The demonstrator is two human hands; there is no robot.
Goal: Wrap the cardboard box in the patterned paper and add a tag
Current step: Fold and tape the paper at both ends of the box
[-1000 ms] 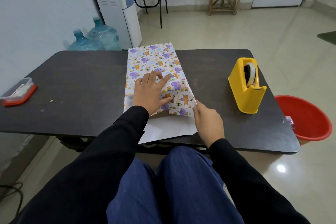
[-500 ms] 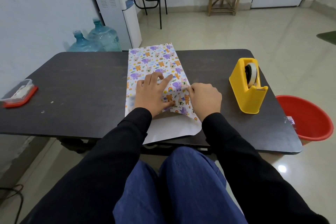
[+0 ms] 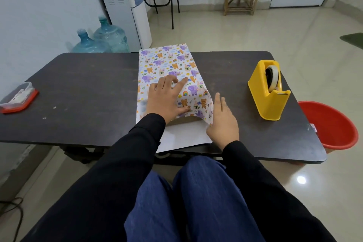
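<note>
We find the paper (image 3: 169, 61) folded over the box (image 3: 186, 121) mid-desk (image 3: 88, 88), cardboard showing at the near end. The left hand (image 3: 167, 100) presses its top, fingers (image 3: 181, 82) spread. The right hand (image 3: 223, 124) lies just beside the near right corner, fingers (image 3: 217, 100) straight, together.

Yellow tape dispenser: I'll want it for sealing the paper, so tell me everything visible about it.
The yellow plastic tape dispenser is a wedge-shaped block standing upright on the dark tabletop, at its right side. A roll of pale tape on a dark hub sits in its top slot; a grey cutter blade caps the near end. Nothing touches it.
</note>
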